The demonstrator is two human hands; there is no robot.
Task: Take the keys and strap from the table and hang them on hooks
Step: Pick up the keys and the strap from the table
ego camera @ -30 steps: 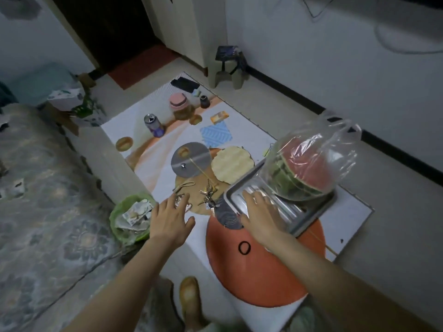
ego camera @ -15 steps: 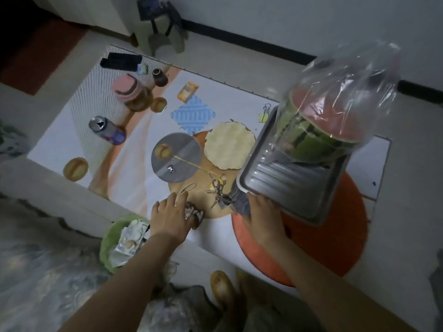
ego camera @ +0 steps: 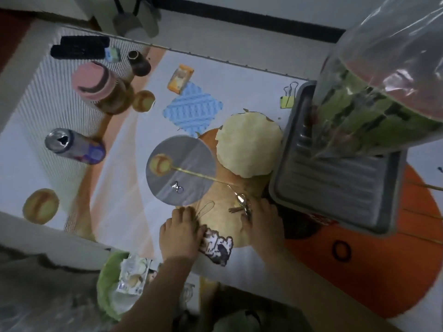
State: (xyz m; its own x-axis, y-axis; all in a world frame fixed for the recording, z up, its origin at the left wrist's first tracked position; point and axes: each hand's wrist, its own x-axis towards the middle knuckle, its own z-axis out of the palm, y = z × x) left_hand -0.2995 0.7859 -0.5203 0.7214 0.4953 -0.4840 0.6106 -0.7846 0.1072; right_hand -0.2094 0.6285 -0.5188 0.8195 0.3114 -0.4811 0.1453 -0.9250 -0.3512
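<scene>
A bunch of keys [ego camera: 241, 204] lies on the printed table cover [ego camera: 124, 212], just left of the metal tray. My right hand [ego camera: 263, 226] rests there with its fingertips curled onto the keys. The strap is a thin cord loop [ego camera: 205, 210] joined to a flat printed charm [ego camera: 217, 246]. My left hand [ego camera: 180, 233] lies palm down on the strap's near end, thumb against the charm, and the cord loop pokes out past the fingers. No hooks are in view.
A metal tray [ego camera: 335, 188] carrying a bagged watermelon half [ego camera: 383, 99] crowds the right side. A drink can [ego camera: 74, 149], a pink-lidded jar [ego camera: 96, 82], a brown bottle [ego camera: 139, 64], a binder clip [ego camera: 288, 97] and a small metal clip [ego camera: 177, 187] stand farther back. A green bin [ego camera: 107, 291] sits below the table edge.
The view has tipped down and come closer. My right hand left the tray's corner and went onto the keys. My left hand slid off the charm toward the cord.
</scene>
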